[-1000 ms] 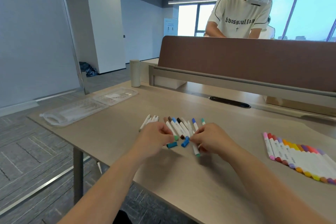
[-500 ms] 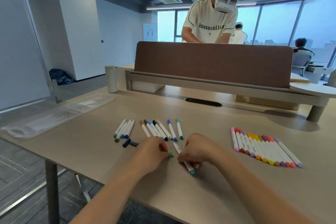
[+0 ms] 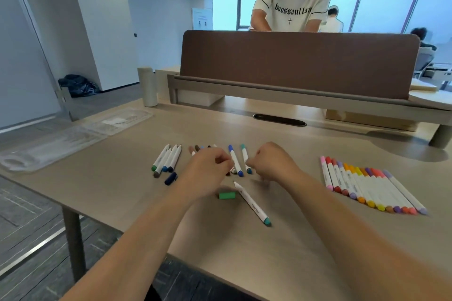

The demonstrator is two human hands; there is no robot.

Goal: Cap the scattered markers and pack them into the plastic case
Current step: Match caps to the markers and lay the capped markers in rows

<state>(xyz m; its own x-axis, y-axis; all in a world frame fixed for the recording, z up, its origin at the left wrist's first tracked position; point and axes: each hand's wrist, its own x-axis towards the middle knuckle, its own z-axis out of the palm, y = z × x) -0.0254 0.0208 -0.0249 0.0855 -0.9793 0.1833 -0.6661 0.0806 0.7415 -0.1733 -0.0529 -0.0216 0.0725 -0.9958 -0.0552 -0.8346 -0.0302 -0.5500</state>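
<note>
**HANDS OVER THE MIDDLE ROW; CASE OPEN, MARKERS ON THE TABLE**

Left hand (image 3: pixel 208 170): fingers curled, tips drawn together over the middle row (image 3: pixel 197 148). Whether they pinch anything cannot be told.

Right hand (image 3: pixel 271 164): fingers curled into a loose fist, tips just beside the teal marker (image 3: pixel 245 159). Whether they grip anything cannot be told.

Between the two sets of fingertips: a blue marker (image 3: pixel 235 160) and the teal marker. Both have white barrels with colour at each end, and they lie parallel.

Just nearer than the fingers: a green cap (image 3: pixel 227 195), short and lying on its side. It lies apart from a loose marker (image 3: pixel 252 203) with a slim white barrel, a teal near end and a bare far tip.

Left of the left fingers: four markers (image 3: pixel 168 159) side by side and touching. A dark blue cap (image 3: pixel 170 177) lies by their near ends.

Well right of the right fingers: a capped row (image 3: pixel 367 186), touching and slightly fanned, running from pinks and reds through oranges and yellows to purples.

Far left of the fingers: the case (image 3: pixel 61 140) is clear ribbed plastic, opened flat, with a handle cut-out at its near end. A white slip (image 3: pixel 115 120) lies in the far half. Every marker in view lies outside it on the table (image 3: pixel 269 252), which is smooth matt beige.
</note>
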